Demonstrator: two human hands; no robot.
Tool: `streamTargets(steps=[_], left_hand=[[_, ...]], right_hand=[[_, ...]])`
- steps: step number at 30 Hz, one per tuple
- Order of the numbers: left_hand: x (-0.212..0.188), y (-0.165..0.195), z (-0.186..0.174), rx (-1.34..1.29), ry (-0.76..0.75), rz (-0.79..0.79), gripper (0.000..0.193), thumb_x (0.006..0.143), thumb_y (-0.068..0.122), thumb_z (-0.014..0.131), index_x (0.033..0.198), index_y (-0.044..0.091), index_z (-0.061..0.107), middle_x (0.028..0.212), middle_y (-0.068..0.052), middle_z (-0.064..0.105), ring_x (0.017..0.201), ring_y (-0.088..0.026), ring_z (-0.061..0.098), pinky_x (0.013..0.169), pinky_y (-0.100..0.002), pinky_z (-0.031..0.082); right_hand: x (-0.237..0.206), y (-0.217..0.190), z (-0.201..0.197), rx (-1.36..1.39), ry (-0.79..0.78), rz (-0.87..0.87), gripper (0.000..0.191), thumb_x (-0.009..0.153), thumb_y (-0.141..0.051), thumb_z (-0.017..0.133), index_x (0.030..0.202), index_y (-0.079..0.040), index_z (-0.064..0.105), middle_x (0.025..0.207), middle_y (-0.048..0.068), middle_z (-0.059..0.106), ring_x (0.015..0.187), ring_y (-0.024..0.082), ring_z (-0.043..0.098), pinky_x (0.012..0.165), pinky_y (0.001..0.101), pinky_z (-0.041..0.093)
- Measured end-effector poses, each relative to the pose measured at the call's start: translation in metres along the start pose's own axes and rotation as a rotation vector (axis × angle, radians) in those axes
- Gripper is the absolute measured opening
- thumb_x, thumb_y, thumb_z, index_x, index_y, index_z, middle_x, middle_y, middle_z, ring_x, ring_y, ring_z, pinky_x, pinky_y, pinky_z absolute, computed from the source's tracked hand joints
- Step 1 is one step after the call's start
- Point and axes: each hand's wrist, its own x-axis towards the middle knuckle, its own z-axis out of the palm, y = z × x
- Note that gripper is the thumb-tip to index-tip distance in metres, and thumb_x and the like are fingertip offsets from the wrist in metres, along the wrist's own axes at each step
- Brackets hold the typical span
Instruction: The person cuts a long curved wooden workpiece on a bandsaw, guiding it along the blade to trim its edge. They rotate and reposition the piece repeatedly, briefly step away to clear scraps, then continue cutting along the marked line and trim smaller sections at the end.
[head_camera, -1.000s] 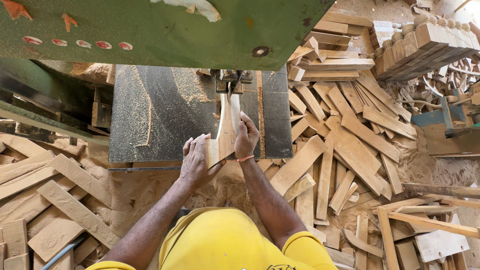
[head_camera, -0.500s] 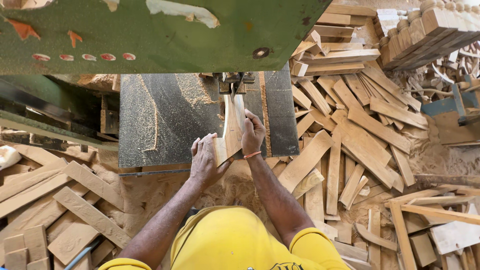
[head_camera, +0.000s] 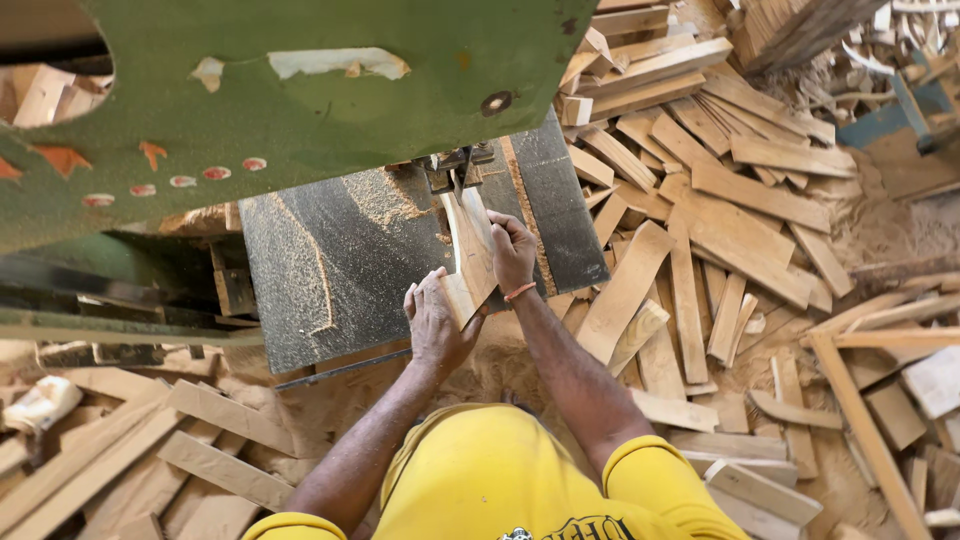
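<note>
On the dusty saw table (head_camera: 330, 270), left hand (head_camera: 437, 322) and right hand (head_camera: 513, 250) each clasp the wooden piece (head_camera: 470, 250) against the blade guide (head_camera: 455, 170).

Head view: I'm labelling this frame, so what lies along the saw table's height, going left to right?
Green machine frame → sawdust-strewn saw table → left hand → wooden piece → right hand → heap of wooden offcuts.

No packages, labels, signs or screens are visible among the timber and the green machine.
</note>
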Motion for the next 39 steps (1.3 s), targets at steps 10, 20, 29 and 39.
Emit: streamTargets(steps=[10, 20, 29, 39], left_hand=[[0.004, 0.006, 0.001, 0.025, 0.031, -0.020, 0.096, 0.080, 0.046, 0.083, 0.144, -0.008, 0.036, 0.136, -0.025, 0.051, 0.133, -0.036, 0.046, 0.118, -0.053, 0.024], [0.003, 0.006, 0.004, 0.030, 0.057, -0.039, 0.096, 0.082, 0.048, 0.082, 0.144, -0.009, 0.035, 0.134, -0.025, 0.050, 0.133, -0.036, 0.046, 0.118, -0.053, 0.024], [0.004, 0.007, 0.005, 0.032, 0.039, -0.040, 0.096, 0.083, 0.047, 0.083, 0.144, -0.010, 0.035, 0.136, -0.025, 0.049, 0.134, -0.037, 0.046, 0.119, -0.055, 0.024], [0.007, 0.008, 0.007, 0.037, 0.069, -0.053, 0.096, 0.082, 0.048, 0.082, 0.144, -0.009, 0.036, 0.137, -0.025, 0.050, 0.134, -0.037, 0.046, 0.118, -0.054, 0.025]], right_hand=[[0.004, -0.001, 0.000, -0.085, 0.073, 0.028, 0.021, 0.099, -0.008, 0.062, 0.109, 0.005, 0.075, 0.080, -0.002, 0.064, 0.062, 0.001, 0.047, 0.051, 0.0202, 0.037], [-0.011, 0.016, 0.004, 0.225, 0.101, 0.005, 0.020, 0.102, -0.009, 0.060, 0.109, 0.006, 0.072, 0.079, -0.002, 0.062, 0.062, 0.002, 0.049, 0.053, 0.0189, 0.041], [-0.010, 0.019, 0.001, 0.080, 0.100, -0.047, 0.021, 0.101, -0.009, 0.058, 0.107, 0.005, 0.072, 0.096, 0.005, 0.072, 0.083, 0.006, 0.062, 0.076, 0.0221, 0.053], [-0.004, 0.019, 0.002, 0.076, 0.108, -0.051, 0.020, 0.100, -0.007, 0.058, 0.108, 0.005, 0.071, 0.097, 0.004, 0.072, 0.084, 0.006, 0.061, 0.077, 0.0222, 0.052]])
